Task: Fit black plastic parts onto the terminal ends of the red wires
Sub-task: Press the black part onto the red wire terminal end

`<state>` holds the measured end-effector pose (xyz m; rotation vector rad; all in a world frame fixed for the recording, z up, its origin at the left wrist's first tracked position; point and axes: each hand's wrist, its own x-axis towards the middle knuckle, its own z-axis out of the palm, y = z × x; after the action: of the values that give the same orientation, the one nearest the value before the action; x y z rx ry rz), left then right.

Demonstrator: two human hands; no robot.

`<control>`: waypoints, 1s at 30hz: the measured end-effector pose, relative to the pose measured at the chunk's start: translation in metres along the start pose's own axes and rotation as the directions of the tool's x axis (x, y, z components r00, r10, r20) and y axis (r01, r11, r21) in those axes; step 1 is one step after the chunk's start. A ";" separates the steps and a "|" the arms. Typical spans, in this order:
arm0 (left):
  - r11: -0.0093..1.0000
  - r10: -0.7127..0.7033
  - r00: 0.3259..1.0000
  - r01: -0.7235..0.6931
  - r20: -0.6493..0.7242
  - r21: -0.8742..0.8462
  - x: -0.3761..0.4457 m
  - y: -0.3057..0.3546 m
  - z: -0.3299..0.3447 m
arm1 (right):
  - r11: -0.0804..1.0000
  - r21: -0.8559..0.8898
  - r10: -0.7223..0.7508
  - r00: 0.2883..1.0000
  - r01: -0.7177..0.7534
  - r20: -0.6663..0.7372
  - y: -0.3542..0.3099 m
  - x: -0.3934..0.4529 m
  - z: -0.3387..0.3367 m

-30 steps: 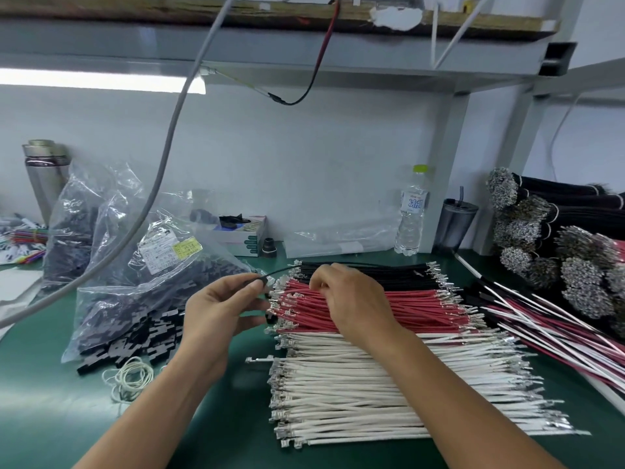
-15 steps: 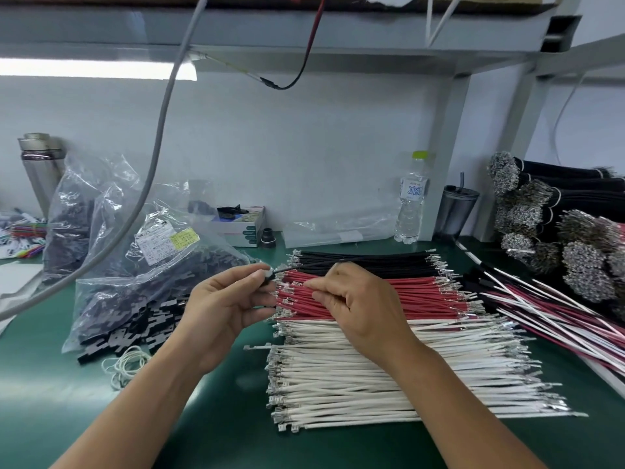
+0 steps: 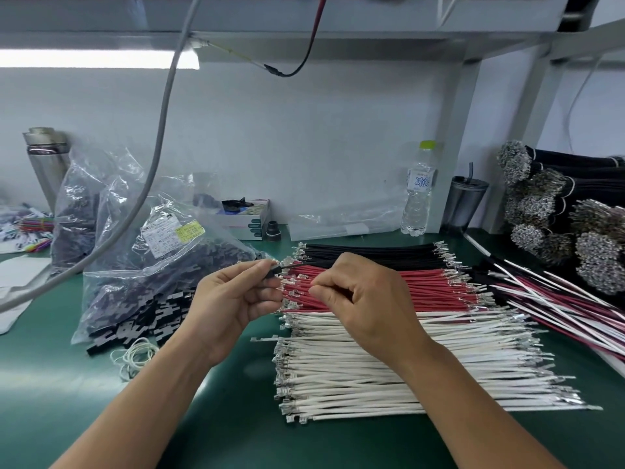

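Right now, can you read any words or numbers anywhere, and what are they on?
Water bottle: blue label with large characters, too blurred to read.
Plastic bag: white and yellow stickers with print, too small to read.
Small box: no legible text.
Nothing else carries readable text.

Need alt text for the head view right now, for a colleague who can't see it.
Two bare hands work over a stack of red wires: the left hand pinches a small black plastic part at the terminal ends, the right hand pinches a wire. Black wires lie behind, white wires in front.

The right hand [image 3: 365,299] hides whatever its curled fingers pinch among the red wires [image 3: 422,286].
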<state>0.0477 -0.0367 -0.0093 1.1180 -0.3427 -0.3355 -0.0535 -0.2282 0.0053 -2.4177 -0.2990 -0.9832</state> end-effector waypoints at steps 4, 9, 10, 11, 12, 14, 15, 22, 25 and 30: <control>1.000 -0.006 0.998 0.006 0.056 0.004 -0.001 -0.001 -0.001 | 0.998 -0.068 -0.009 0.998 0.005 -0.063 -0.005 0.001 0.000; 1.000 -0.011 0.991 0.012 0.136 -0.009 -0.002 -0.001 0.001 | 0.987 -0.152 0.042 0.998 -0.050 -0.051 -0.005 0.002 0.003; 1.000 -0.011 0.990 0.013 0.144 -0.015 -0.002 0.000 0.001 | 0.986 -0.161 0.044 0.998 -0.052 -0.052 -0.005 0.002 0.004; 1.000 -0.012 0.989 0.015 0.150 -0.019 -0.002 0.000 0.001 | 0.985 -0.163 0.049 0.997 -0.057 -0.056 -0.005 0.002 0.004; 1.000 -0.012 0.988 0.016 0.156 -0.023 -0.002 0.000 0.001 | 0.985 -0.161 0.056 0.997 -0.065 -0.060 -0.004 0.002 0.004; 0.999 -0.012 0.986 0.018 0.166 -0.033 -0.003 0.000 0.001 | 0.985 -0.151 0.074 0.995 -0.083 -0.064 -0.004 0.001 0.004; 0.999 -0.014 0.985 0.020 0.170 -0.038 -0.003 0.000 0.001 | 0.985 -0.145 0.082 0.995 -0.090 -0.062 -0.004 0.001 0.004; 0.998 -0.019 0.983 0.029 0.184 -0.053 -0.004 0.001 0.002 | 0.995 -0.066 0.070 0.991 -0.078 -0.118 -0.003 0.001 0.005; 0.998 -0.018 0.983 0.028 0.182 -0.053 -0.004 0.001 0.002 | 0.997 -0.074 0.020 0.990 -0.031 -0.136 -0.002 0.001 0.002; 0.998 -0.027 0.981 0.038 0.193 -0.056 -0.003 0.001 0.000 | 0.993 -0.108 -0.055 0.988 0.039 -0.143 -0.002 0.002 0.001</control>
<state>0.0446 -0.0350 -0.0084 1.0363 -0.4824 -0.4811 -0.0524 -0.2266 0.0068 -2.4247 -0.2591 -1.2183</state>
